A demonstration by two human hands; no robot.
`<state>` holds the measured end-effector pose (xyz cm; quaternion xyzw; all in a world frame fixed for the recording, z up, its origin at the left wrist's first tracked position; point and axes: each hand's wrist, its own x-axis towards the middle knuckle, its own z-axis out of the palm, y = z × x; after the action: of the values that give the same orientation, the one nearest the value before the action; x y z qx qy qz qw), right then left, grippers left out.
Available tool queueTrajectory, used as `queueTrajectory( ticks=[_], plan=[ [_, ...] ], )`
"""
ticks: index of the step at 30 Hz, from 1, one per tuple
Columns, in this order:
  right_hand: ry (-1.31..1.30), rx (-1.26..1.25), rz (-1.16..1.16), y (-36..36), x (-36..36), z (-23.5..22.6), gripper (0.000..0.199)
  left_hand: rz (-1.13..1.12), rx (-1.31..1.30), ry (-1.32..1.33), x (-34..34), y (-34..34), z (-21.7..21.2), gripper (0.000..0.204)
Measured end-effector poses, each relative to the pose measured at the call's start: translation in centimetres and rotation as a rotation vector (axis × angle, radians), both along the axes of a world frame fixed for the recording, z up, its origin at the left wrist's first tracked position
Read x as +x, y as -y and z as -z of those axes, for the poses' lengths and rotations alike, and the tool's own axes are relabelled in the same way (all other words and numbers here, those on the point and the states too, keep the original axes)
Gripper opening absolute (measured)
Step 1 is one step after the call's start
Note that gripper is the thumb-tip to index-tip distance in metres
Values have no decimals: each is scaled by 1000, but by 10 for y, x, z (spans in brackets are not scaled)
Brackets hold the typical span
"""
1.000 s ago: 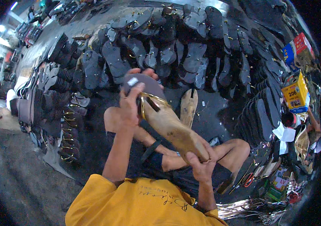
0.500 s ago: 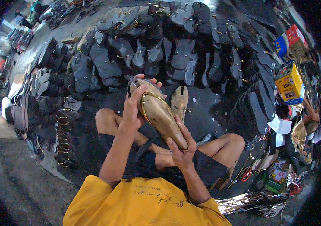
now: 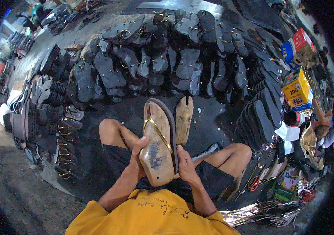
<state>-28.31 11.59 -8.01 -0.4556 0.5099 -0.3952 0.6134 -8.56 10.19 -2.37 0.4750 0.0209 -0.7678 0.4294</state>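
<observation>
Between my hands is a sandal (image 3: pixel 169 117) with a dark sole and a thin gold strap, fitted on a worn wooden shoe last (image 3: pixel 160 152). The last's broad heel end, with a small hole in it, points toward me. My left hand (image 3: pixel 138 156) is closed on the last's left side, its thumb lying near the strap. My right hand (image 3: pixel 185 162) grips the sole's edge on the right, with its fingers mostly hidden underneath. A second wooden last (image 3: pixel 184 121), with a slot at its tip, lies just beyond my right hand.
Rows of dark sandals (image 3: pixel 112 70) curve across the far side. Stacked soles (image 3: pixel 261 117) stand at the right, near a yellow and blue box (image 3: pixel 298 90). Orange-handled scissors (image 3: pixel 255 182) and shiny strips (image 3: pixel 253 213) lie at the near right. Gold-strapped pieces (image 3: pixel 66 152) line the left.
The sandal and last have come nearer to me and turned upright, heel toward me. My left hand has shifted from the toe end to the left side; my right now holds the sole's right edge.
</observation>
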Motion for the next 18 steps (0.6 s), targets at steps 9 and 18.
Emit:
queueTrajectory(
  ticks=[9,18],
  plan=[
    [584,544,-117,-48,-6,-53,41,-7,-199,-290,23,-47,18,76],
    [788,763,104,-42,7,-47,40,471,-698,57,5,-36,-46,93]
  ],
)
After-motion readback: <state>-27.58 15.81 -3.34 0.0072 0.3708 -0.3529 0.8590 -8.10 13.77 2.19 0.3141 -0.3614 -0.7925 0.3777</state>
